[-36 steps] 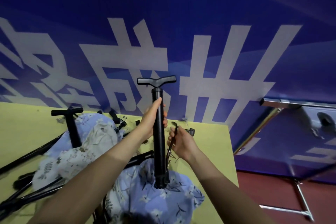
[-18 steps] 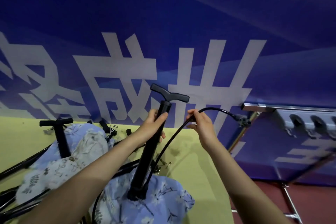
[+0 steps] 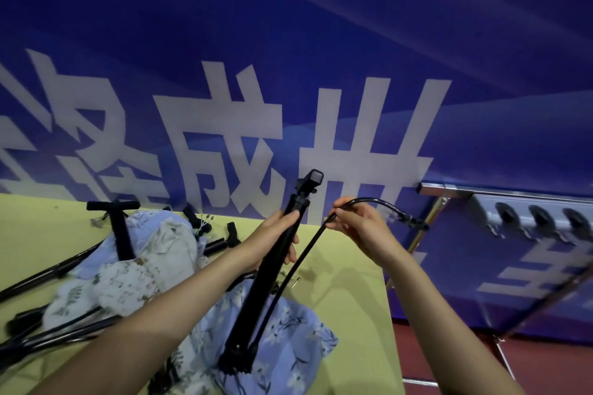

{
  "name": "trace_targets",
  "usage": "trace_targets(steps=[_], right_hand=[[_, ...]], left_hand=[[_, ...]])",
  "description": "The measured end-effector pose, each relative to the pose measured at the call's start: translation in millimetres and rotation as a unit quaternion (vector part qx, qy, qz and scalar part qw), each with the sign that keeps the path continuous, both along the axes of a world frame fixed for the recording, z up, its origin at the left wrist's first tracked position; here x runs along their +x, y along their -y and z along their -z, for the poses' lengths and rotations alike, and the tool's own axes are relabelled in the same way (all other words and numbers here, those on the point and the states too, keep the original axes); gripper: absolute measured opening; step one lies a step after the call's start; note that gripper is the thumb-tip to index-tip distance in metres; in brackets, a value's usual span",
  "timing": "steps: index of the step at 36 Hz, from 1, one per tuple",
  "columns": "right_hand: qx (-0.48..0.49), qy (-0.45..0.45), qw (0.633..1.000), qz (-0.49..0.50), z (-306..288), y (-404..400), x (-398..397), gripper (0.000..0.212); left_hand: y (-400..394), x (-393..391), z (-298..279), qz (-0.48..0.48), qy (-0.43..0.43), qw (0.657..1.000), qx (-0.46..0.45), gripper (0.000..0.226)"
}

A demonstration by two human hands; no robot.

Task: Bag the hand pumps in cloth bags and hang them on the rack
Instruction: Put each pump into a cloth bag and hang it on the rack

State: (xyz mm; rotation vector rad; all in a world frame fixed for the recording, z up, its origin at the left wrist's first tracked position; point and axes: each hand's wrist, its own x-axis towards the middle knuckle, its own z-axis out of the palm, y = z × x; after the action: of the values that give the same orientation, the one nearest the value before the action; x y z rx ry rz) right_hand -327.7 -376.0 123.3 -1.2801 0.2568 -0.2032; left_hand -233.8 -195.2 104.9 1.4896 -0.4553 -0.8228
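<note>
The hand pump [image 3: 272,269] stands tilted, its base planted on a blue floral cloth bag [image 3: 288,343] at the near edge of the yellow desk [image 3: 353,298], its T-handle leaning away toward the blue banner [image 3: 288,42] behind the desk. The left hand [image 3: 272,237] grips the pump's barrel just below the handle, fingers [image 3: 290,255] wrapped round it. The right hand [image 3: 359,228], just right of the pump, pinches the pump's black hose [image 3: 301,263] between thumb and curled fingers; the hose rises from the pump's base, passes through that pinch and arcs on to a nozzle [image 3: 414,222] hanging past the desk's right edge.

Left of the held pump lies a heap of further cloth bags [image 3: 150,269] (blue and pale floral prints), with a second pump [image 3: 118,228] standing upright out of it and several more black pumps [image 3: 48,276] lying flat among and under the cloth. A small brass-coloured fitting [image 3: 295,282] rests on the desk just right of the held pump.

Right of the desk stands a metal rack [image 3: 481,194], its top rail level with the pump's handle, with dark hooks [image 3: 542,215] along a panel below the rail.
</note>
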Motion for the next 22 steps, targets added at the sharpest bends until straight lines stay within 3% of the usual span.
trace_targets(steps=[9, 14, 22], right_hand=[[-0.104, 0.014, 0.994, 0.039, -8, -23, -4, 0.008], [-0.148, 0.025, 0.988, 0.030, -8, -48, 0, 0.010], [-0.133, 0.017, 0.990, 0.037, -1, -74, 10, 0.006]], left_hand=[[-23, -14, 7, -0.018, -0.083, 0.996, -0.022, 0.039], [-43, -20, 12, 0.012, -0.075, 0.997, 0.028, 0.063], [-69, -18, 19, -0.044, -0.084, 0.995, 0.009, 0.050]])
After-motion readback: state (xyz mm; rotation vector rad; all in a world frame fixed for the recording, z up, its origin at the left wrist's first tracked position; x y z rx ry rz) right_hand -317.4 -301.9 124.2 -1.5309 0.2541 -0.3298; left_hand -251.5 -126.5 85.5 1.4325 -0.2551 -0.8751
